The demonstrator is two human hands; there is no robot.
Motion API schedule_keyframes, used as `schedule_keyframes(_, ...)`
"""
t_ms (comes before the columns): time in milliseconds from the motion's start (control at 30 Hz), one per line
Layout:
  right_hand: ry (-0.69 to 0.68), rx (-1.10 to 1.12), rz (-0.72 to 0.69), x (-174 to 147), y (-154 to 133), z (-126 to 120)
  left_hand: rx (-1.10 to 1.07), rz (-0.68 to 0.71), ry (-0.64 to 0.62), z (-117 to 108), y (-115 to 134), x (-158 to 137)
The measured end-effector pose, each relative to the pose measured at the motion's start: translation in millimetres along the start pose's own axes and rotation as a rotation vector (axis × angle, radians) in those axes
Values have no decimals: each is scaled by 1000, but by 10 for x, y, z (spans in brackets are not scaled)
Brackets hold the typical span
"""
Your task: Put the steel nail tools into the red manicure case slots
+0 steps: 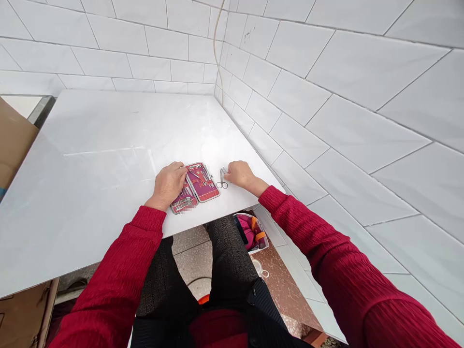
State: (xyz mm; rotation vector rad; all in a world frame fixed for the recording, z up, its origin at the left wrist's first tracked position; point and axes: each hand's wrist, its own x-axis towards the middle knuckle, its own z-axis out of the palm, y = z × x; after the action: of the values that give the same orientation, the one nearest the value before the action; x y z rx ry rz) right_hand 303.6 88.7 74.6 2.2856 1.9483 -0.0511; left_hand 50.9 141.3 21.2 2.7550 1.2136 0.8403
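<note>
An unfolded manicure set case (203,193) lies on the white tabletop, with a purple and red lining and small metal tools strapped into both halves. My left hand (168,182) rests over the left half, its fingers closed on the edge and covering part of the tools. To the right of the case are small metal scissors (222,183), their finger loops pointing toward me. My right hand (239,175) is closed in a pinch at the scissors, and its curled fingers hide part of them.
White tiled walls (282,96) rise behind and to the right of the table (105,130). A cable (216,43) hangs in the corner. Below the table edge, a white container (259,241) holds pink and orange items. Cardboard (14,140) stands at the left.
</note>
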Motion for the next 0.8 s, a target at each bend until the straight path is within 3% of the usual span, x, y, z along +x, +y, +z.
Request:
schedule_keyframes(233, 42, 117, -144, -284, -218, -114, 10, 11, -1, 7, 0, -5)
schedule_keyframes(400, 17, 174, -247, -410, -508, -8, 4, -1, 5, 3, 0, -10)
schedule_keyframes(800, 43, 243, -202, -388, -809, 81, 31, -2, -6, 4, 15, -12)
